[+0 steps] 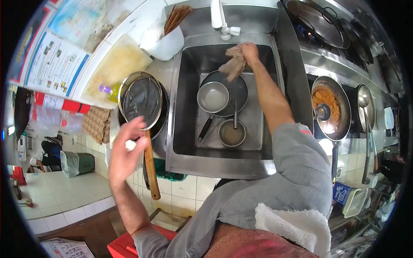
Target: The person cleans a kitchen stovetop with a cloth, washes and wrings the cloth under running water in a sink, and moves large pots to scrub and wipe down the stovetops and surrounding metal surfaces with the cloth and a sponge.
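Note:
My right hand is closed on a crumpled beige rag at the back of the steel sink. Below the rag, inside the basin, lie a dark frying pan, a small grey pan with a black handle, and a small metal saucepan holding cloudy liquid. To the left of the sink, my left hand has its fingers apart beside a round strainer with a wooden handle. Whether the fingers touch the strainer I cannot tell. The strainer rests over a dark pot.
A faucet rises behind the sink. At the left stand a white container of thin sticks, a cutting board and egg trays. On the right, a pan of orange food and a ladle sit on the stove.

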`<state>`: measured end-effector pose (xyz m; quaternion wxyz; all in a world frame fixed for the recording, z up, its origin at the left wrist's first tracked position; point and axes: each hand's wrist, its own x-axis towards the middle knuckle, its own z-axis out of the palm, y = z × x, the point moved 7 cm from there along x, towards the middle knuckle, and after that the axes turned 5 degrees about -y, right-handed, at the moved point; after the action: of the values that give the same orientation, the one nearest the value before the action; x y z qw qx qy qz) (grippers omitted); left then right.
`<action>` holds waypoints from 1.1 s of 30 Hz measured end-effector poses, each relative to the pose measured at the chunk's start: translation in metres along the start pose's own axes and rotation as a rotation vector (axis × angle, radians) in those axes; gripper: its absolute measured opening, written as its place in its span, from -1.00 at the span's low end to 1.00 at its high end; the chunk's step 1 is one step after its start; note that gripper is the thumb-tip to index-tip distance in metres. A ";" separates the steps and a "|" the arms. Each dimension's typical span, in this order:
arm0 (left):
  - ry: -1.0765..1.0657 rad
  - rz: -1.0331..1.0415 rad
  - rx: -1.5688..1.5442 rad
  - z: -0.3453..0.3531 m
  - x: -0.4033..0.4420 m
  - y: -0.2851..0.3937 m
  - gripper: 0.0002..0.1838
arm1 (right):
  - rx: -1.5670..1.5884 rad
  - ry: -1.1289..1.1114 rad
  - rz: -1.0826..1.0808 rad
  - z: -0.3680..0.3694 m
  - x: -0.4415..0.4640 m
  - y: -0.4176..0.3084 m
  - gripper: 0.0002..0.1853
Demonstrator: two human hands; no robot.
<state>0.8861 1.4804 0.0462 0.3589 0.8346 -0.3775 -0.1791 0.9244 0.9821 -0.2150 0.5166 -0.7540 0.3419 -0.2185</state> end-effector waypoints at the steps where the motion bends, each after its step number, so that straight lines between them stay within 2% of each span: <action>1: -0.079 0.053 0.074 0.018 0.024 0.015 -0.50 | -0.012 0.050 0.025 -0.001 0.010 -0.008 -0.45; 3: -0.195 0.090 0.092 0.053 0.068 0.020 -0.51 | -0.015 0.126 0.056 0.002 0.039 -0.009 -0.46; 5: -0.264 0.143 0.126 0.085 0.107 0.020 -0.49 | 0.157 0.172 0.118 0.009 0.076 0.012 -0.36; 6: -0.300 0.166 0.156 0.100 0.125 0.021 -0.49 | 0.319 0.026 0.133 0.007 0.069 -0.003 -0.34; 9: -0.386 0.138 0.063 0.138 0.174 0.014 -0.48 | 0.388 -0.056 0.122 0.031 0.125 0.031 -0.37; 12: -0.400 0.198 0.095 0.162 0.224 0.009 -0.46 | 0.485 -0.150 0.168 0.029 0.110 0.017 -0.43; 14: -0.385 0.178 0.067 0.171 0.251 0.009 -0.45 | 0.651 -0.299 0.110 0.023 0.086 -0.014 -0.51; 15: -0.382 0.156 0.078 0.174 0.263 0.009 -0.44 | 0.479 -0.203 0.083 0.026 0.110 0.006 -0.43; 18: -0.349 0.166 0.049 0.185 0.292 0.001 -0.46 | 0.290 -0.201 0.022 0.012 0.088 -0.019 -0.36; 22: -0.367 0.126 -0.072 0.195 0.315 -0.004 -0.44 | 0.237 -0.163 -0.064 0.018 0.099 -0.013 -0.24; 23: -0.375 0.023 -0.187 0.197 0.318 -0.009 -0.43 | 0.235 -0.161 -0.064 0.020 0.098 -0.012 -0.24; 25: -0.361 -0.103 -0.348 0.198 0.315 -0.008 -0.42 | -0.074 0.146 0.014 0.001 0.064 -0.033 -0.22; 26: -0.364 -0.102 -0.355 0.203 0.318 -0.013 -0.42 | -0.081 0.147 0.017 0.008 0.047 -0.040 -0.22; 28: -0.210 0.014 -0.442 0.214 0.337 -0.033 -0.46 | -0.133 0.201 0.055 0.014 0.014 -0.048 -0.25; 29: -0.171 0.072 -0.433 0.223 0.345 -0.046 -0.45 | -0.168 0.081 -0.180 0.025 0.012 -0.053 -0.47; 30: -0.171 0.073 -0.444 0.224 0.342 -0.045 -0.45 | -0.180 0.080 -0.180 0.023 0.008 -0.055 -0.47; 32: -0.194 0.214 -0.323 0.230 0.329 -0.038 -0.42 | 0.181 -0.344 -0.053 0.049 -0.002 -0.045 -0.66; 33: -0.168 0.078 -0.389 0.241 0.332 -0.060 -0.45 | 0.177 -0.347 -0.045 0.049 -0.006 -0.043 -0.66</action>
<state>0.9950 1.1445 -0.1706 0.4873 0.7166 -0.3961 -0.3034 0.9661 1.0272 -0.1928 0.6270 -0.7395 0.2101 -0.1259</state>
